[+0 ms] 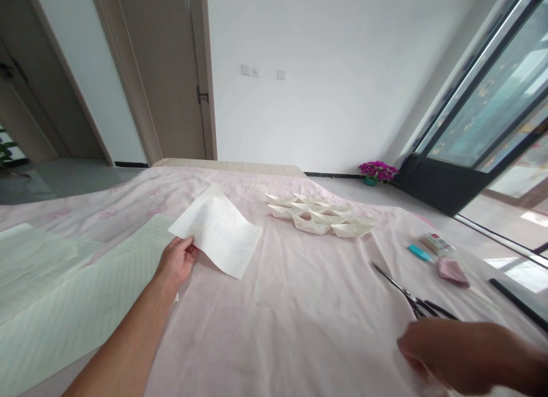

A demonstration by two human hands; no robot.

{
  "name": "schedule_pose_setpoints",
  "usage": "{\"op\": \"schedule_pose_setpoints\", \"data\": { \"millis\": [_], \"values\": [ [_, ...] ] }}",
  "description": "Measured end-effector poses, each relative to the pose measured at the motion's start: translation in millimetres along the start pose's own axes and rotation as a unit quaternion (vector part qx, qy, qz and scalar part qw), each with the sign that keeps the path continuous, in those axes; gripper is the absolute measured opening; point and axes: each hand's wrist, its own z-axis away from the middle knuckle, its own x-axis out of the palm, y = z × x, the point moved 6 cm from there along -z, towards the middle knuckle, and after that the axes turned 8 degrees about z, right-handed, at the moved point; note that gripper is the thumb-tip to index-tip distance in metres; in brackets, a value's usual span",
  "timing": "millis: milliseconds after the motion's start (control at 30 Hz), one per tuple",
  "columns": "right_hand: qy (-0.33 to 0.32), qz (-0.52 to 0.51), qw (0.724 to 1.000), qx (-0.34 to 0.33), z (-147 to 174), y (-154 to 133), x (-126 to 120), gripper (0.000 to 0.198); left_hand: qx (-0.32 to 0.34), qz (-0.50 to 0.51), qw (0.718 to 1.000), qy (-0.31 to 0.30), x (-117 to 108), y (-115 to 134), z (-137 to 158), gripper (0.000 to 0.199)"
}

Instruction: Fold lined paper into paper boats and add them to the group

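Observation:
My left hand (pixel 177 263) pinches one corner of a lined sheet of paper (pixel 220 234) between thumb and fingers. The sheet is slightly curved and lifted above the pink cloth, with faint marks on it. At the lower right, my right hand (pixel 466 351) is smeared by motion, so its fingers cannot be made out. Just beyond it lie black-handled scissors (pixel 409 294), their blades pointing away to the left; the hand partly overlaps the view of the handles. Several folded paper boats (pixel 321 217) stand grouped together on the cloth past the sheet.
Large lined sheets (pixel 85 294) lie at the left, under my left forearm. A blue object (pixel 419 252), a small packaged block (pixel 437 244) and a pink piece (pixel 452 271) lie at the right, near a dark bar (pixel 520 303). The pink cloth (pixel 291 340) covers the table.

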Motion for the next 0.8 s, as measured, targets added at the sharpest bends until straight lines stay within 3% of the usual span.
{"op": "schedule_pose_setpoints", "data": {
  "millis": [133,267,333,367,433,500,567,700,800],
  "values": [
    [-0.002,-0.048,0.998,0.030,11,23,-12,0.020,-0.092,-0.011,0.995,-0.043,17,-5,10,0.013],
    [0.005,-0.168,0.986,-0.018,-12,18,-25,0.027,-0.248,-0.006,0.963,-0.107,32,-16,35,0.022],
    [0.058,-0.303,0.951,-0.020,-39,6,-31,0.041,-0.278,0.000,0.952,-0.125,36,-19,45,0.028],
    [0.053,-0.380,0.923,-0.028,-54,-4,-29,0.053,-0.281,-0.001,0.951,-0.132,38,-21,48,0.030],
    [0.033,-0.499,0.865,-0.030,-83,-24,-21,0.070,-0.275,-0.009,0.951,-0.141,39,-24,51,0.030],
    [0.035,-0.561,0.826,-0.040,-104,-42,-13,0.079,-0.259,-0.030,0.954,-0.147,36,-28,49,0.026],
    [0.022,-0.563,0.825,-0.029,-113,-51,0,0.078,-0.244,-0.058,0.957,-0.145,31,-32,43,0.021],
    [-0.027,-0.549,0.835,0.006,-102,-54,24,0.050,-0.194,-0.116,0.965,-0.130,20,-33,28,0.024],
    [-0.050,-0.560,0.825,0.057,-82,-47,35,0.053,-0.025,-0.219,0.972,-0.085,16,-19,23,0.038]
  ]
}}
